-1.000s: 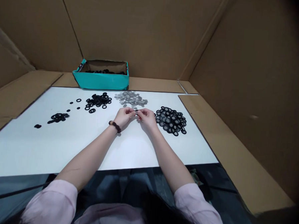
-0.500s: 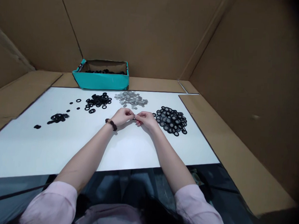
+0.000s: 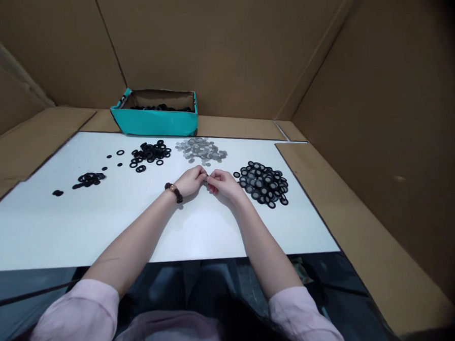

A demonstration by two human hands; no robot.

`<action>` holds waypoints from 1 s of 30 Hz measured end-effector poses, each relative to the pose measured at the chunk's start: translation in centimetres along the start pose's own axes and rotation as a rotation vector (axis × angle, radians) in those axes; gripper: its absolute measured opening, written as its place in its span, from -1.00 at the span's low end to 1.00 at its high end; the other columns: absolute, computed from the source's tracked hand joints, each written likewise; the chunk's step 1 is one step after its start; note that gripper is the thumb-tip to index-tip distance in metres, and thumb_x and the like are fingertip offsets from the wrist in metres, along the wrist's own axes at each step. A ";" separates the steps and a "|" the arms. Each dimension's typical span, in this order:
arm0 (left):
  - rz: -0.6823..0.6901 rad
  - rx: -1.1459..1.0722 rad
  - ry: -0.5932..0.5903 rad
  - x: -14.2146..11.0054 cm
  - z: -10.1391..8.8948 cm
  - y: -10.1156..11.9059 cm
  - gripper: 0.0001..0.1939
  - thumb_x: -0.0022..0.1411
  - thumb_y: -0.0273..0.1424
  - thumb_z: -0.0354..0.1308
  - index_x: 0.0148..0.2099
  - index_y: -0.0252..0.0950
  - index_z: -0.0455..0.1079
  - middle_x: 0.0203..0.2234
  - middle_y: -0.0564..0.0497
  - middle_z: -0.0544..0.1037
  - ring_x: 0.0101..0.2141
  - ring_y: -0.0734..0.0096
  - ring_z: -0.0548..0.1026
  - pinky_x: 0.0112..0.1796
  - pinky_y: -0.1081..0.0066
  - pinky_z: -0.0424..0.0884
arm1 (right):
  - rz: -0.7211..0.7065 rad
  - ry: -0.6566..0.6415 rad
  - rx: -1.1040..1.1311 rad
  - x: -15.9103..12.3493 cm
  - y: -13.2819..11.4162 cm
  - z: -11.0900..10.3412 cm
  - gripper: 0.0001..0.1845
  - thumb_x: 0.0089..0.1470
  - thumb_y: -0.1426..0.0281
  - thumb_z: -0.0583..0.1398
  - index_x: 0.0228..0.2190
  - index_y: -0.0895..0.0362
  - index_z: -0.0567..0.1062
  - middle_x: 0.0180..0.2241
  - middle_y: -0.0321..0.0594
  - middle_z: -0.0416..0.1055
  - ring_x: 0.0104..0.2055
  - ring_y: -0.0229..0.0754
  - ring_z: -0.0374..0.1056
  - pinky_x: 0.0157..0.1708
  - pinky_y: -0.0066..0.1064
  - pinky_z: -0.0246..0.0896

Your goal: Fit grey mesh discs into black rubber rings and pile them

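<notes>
Above the middle of the white table, my left hand (image 3: 191,181) and my right hand (image 3: 224,183) meet at the fingertips. Both pinch one small black ring (image 3: 206,179), which the fingers mostly hide; whether a disc sits inside it I cannot tell. Just beyond the hands lies a spread of thin grey discs (image 3: 201,150). To the right of my right hand is a heap of black rings with grey centres (image 3: 263,183). A pile of plain black rings (image 3: 150,152) lies beyond my left hand, to the left.
A turquoise box (image 3: 157,122) with black pieces inside stands at the back. Farther left on the white table (image 3: 113,225) lie a smaller cluster of black rings (image 3: 89,179) and a few dark bits (image 3: 58,193). Cardboard walls (image 3: 226,48) enclose the back and sides.
My left hand has turned slightly at the wrist, its fingers closing further over the small ring. My right hand keeps its pinch. The whole view has shifted a little.
</notes>
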State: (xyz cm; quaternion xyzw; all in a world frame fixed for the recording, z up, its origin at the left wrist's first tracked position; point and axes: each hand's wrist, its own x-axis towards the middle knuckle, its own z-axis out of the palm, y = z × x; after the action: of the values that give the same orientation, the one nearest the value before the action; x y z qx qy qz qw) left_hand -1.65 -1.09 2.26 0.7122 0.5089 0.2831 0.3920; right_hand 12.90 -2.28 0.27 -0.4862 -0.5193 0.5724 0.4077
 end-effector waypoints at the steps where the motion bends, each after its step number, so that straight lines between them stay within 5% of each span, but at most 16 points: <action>1: 0.003 0.003 0.009 -0.1 0.1 0.1 -0.93 0.07 -0.41 0.01 -0.45 -0.26 0.24 -0.52 0.04 0.43 -0.43 0.37 0.37 -0.31 0.39 0.26 | 0.012 -0.004 0.000 0.0 0.0 0.0 -0.82 -0.14 0.40 0.22 -0.62 0.15 0.30 -0.74 -0.34 0.32 -0.70 -0.36 0.22 -0.71 -0.56 0.06; 9: -0.010 0.052 -0.021 0.0 -0.6 0.5 -0.87 0.07 -0.39 0.02 -0.48 -0.29 0.32 -0.53 0.01 0.46 -0.43 0.35 0.39 -0.35 0.41 0.25 | 0.009 0.039 0.049 -0.2 -0.1 0.4 -0.83 -0.09 0.42 0.20 -0.62 0.16 0.32 -0.73 -0.34 0.31 -0.70 -0.39 0.20 -0.72 -0.57 0.02; 17: -0.096 -0.025 0.211 0.4 1.5 0.2 -0.81 0.09 -0.34 -0.03 -0.51 -0.30 0.25 -0.59 0.05 0.37 -0.50 0.43 0.31 -0.42 0.42 0.21 | 0.024 0.187 0.153 0.0 -0.3 0.9 -0.75 -0.07 0.31 0.22 -0.63 0.17 0.32 -0.71 -0.33 0.30 -0.71 -0.39 0.16 -0.67 -0.52 0.07; 23: -0.094 -0.208 -0.066 0.2 0.9 0.1 -0.82 -0.01 -0.37 0.05 -0.59 -0.31 0.22 -0.70 0.11 0.27 -0.60 0.54 0.23 -0.52 0.48 0.17 | -0.049 0.230 -0.051 0.3 -0.1 0.7 -0.64 -0.02 0.25 0.13 -0.71 0.12 0.19 -0.77 -0.42 0.07 -0.67 -0.39 0.02 -0.64 -0.51 -0.06; 30: -0.167 -0.257 -0.151 -0.2 -0.6 0.3 -0.80 -0.05 -0.33 0.17 -0.58 -0.34 0.30 -0.76 0.12 0.28 -0.69 0.63 0.14 -0.64 0.52 0.04 | -0.176 0.043 -0.341 0.1 0.0 -0.3 -0.60 -0.02 0.11 0.09 -0.68 0.13 0.23 -0.70 -0.38 0.15 -0.58 -0.34 0.07 -0.57 -0.48 -0.07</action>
State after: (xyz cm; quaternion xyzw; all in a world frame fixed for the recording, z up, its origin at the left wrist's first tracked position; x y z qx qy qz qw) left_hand -2.06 -1.13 2.87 0.6307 0.4947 0.2581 0.5393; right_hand 13.16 -2.16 0.22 -0.5128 -0.6405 0.4279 0.3791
